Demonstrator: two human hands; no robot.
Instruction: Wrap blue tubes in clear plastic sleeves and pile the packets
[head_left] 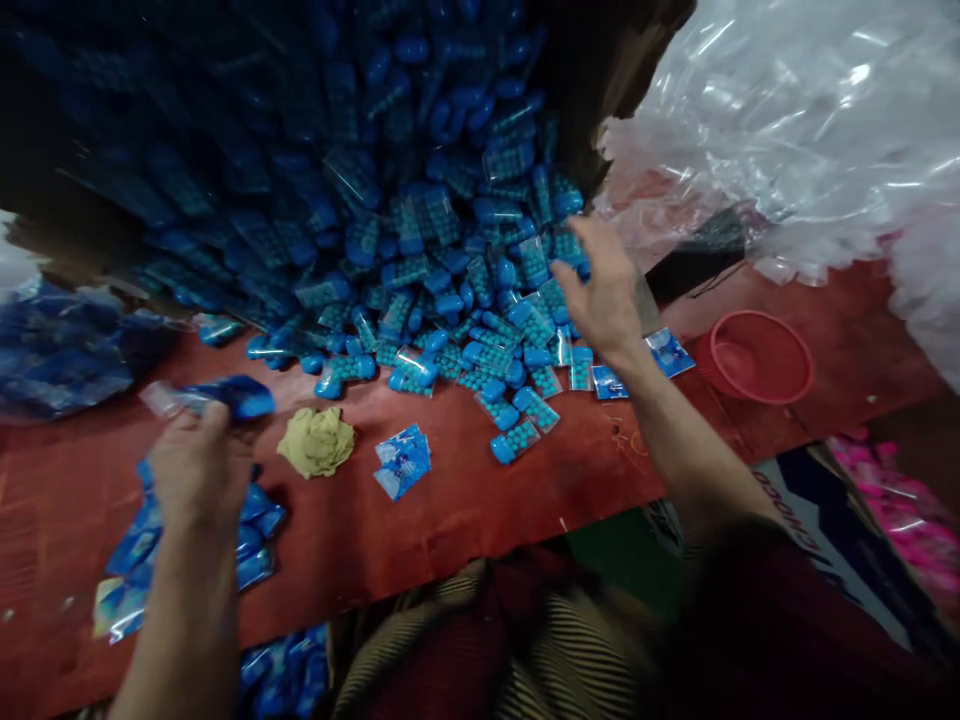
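Blue capsule packets (450, 290) were heaped in a large pile across the far side of the red counter (465, 510), with crumpled clear plastic sheeting (810, 130) bunched at the right above a red bowl (757, 355). The right hand (600, 290) was stretched to the pile's right edge, its fingers (574, 290) spread and released, grasping nothing. One blue packet (225, 397) was clenched in the left hand (199, 470) over a stack of flat blue sachets (142, 560), near a yellowish crumpled wad (319, 440).

Bare forearms, striped garment (brown, dark) at lap.
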